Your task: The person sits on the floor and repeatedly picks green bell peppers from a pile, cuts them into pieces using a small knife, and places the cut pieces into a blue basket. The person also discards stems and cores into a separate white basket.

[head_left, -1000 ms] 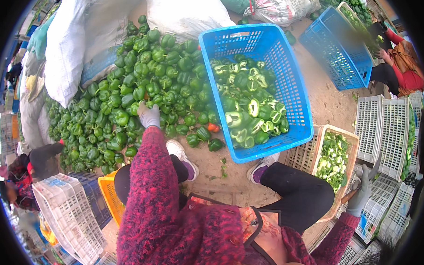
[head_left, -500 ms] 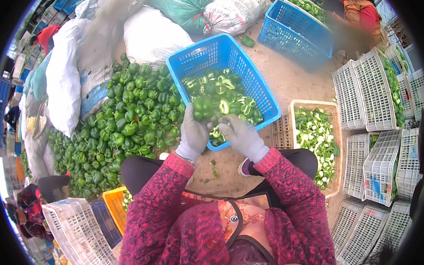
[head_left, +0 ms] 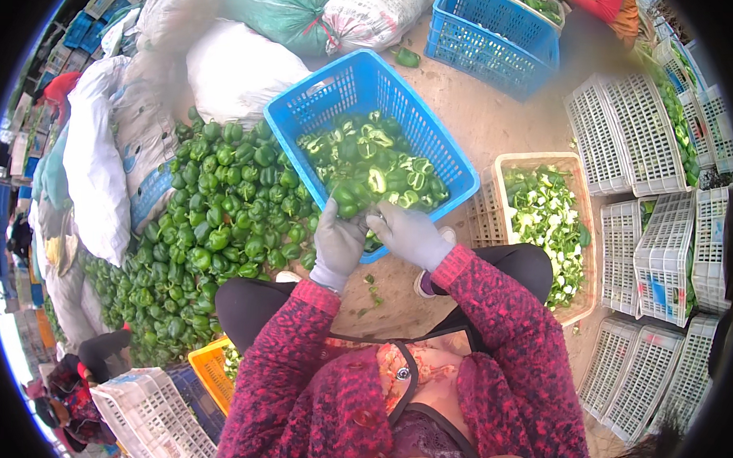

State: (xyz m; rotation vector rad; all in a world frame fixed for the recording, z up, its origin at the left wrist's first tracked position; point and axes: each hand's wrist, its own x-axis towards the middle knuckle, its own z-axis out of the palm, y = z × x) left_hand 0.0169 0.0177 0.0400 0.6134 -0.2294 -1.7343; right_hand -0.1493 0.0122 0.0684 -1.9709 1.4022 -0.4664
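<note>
Both my hands wear pale grey gloves and meet over the near edge of a blue plastic crate point(head_left: 457, 180). My left hand point(head_left: 338, 242) is closed around a green bell pepper point(head_left: 346, 199), its fingers partly hidden behind it. Close against it, my right hand point(head_left: 412, 237) is closed with thumb and fingers pinched together; whatever sits between them is too small to make out. Inside the crate lie halved and cut green peppers point(head_left: 376, 179), some with pale insides showing. Left of the crate spreads a large heap of whole green bell peppers point(head_left: 213, 216).
A beige crate point(head_left: 589, 261) of pepper cores and scraps stands right of my knee. Stacked white crates point(head_left: 664, 264) line the right side. Full sacks point(head_left: 235, 71) lie at the back left, another blue crate point(head_left: 490, 47) at the back, beside another person's red sleeve point(head_left: 596, 7).
The view has shifted slightly, so the crate and sacks sit further left and higher. My hands stay together, with the held pepper now lower between them.
</note>
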